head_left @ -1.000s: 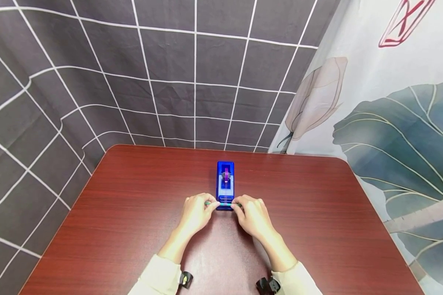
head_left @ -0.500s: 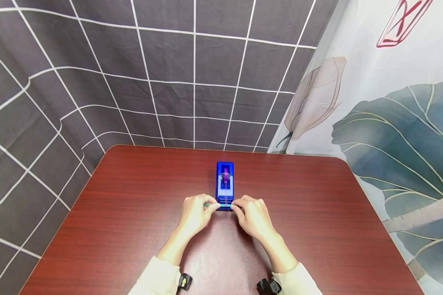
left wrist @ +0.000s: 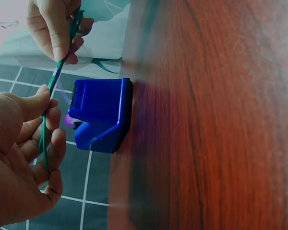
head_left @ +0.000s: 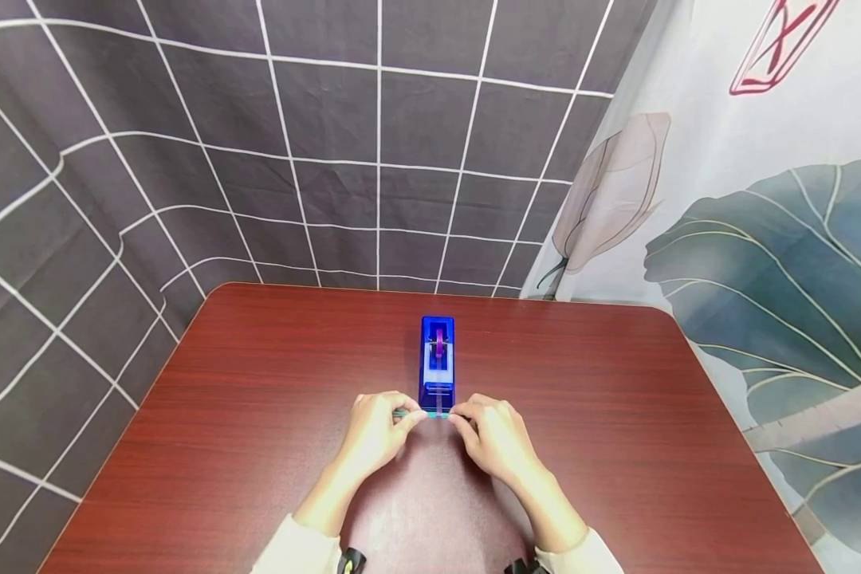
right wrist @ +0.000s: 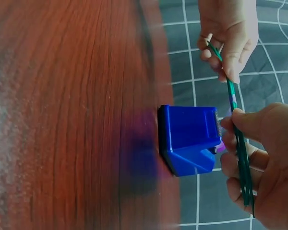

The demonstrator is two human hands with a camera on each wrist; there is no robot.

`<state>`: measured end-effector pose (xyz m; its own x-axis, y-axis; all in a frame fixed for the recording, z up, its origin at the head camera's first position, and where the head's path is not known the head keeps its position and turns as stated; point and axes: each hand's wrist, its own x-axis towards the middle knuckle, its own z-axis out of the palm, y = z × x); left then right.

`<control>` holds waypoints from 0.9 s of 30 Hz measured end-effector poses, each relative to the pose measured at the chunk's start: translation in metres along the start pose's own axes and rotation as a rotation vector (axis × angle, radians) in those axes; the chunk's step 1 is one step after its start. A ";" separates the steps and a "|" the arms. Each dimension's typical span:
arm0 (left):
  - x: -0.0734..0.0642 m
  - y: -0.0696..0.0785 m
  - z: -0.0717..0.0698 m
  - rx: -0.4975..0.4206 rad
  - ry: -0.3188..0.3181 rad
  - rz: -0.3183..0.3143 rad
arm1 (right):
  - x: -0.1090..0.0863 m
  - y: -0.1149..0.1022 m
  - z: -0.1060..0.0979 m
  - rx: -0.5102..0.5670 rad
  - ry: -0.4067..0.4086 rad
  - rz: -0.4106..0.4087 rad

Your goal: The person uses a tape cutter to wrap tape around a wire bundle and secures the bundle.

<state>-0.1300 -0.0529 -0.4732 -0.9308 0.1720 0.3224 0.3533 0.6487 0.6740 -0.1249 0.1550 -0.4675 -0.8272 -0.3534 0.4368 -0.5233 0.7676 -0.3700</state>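
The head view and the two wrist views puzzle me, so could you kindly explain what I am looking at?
Certainly. There is no machine here, just a person's left hand and right hand. The head view comes from a camera worn on the head, looking forward and down; the other two come from a camera on each wrist, so the red-brown table appears turned on its side. On it stands a blue tape dispenser with a purple roll. Both hands pinch a thin green bundle, held crosswise at the dispenser's near end. A see-through strip seems to run from the dispenser to the bundle. What the bundle is made of, I cannot tell.
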 end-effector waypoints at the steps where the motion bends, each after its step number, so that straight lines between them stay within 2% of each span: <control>1: -0.001 0.001 -0.001 0.002 -0.002 0.002 | -0.001 -0.001 0.000 0.000 -0.006 0.006; 9: -0.009 0.001 -0.005 0.010 -0.039 0.027 | -0.009 -0.003 -0.004 0.012 -0.056 0.008; 14: -0.011 -0.003 -0.007 -0.017 -0.079 0.029 | -0.010 -0.004 -0.006 0.039 -0.080 -0.014; 19: -0.011 -0.004 -0.008 -0.052 -0.109 0.023 | -0.009 -0.002 -0.006 0.078 -0.120 -0.002; 27: -0.012 -0.007 -0.006 -0.067 -0.122 0.017 | -0.008 0.004 -0.008 0.131 -0.184 0.006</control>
<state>-0.1207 -0.0638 -0.4780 -0.9278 0.2738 0.2535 0.3705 0.5951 0.7132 -0.1189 0.1648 -0.4655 -0.8475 -0.4497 0.2820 -0.5304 0.6985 -0.4803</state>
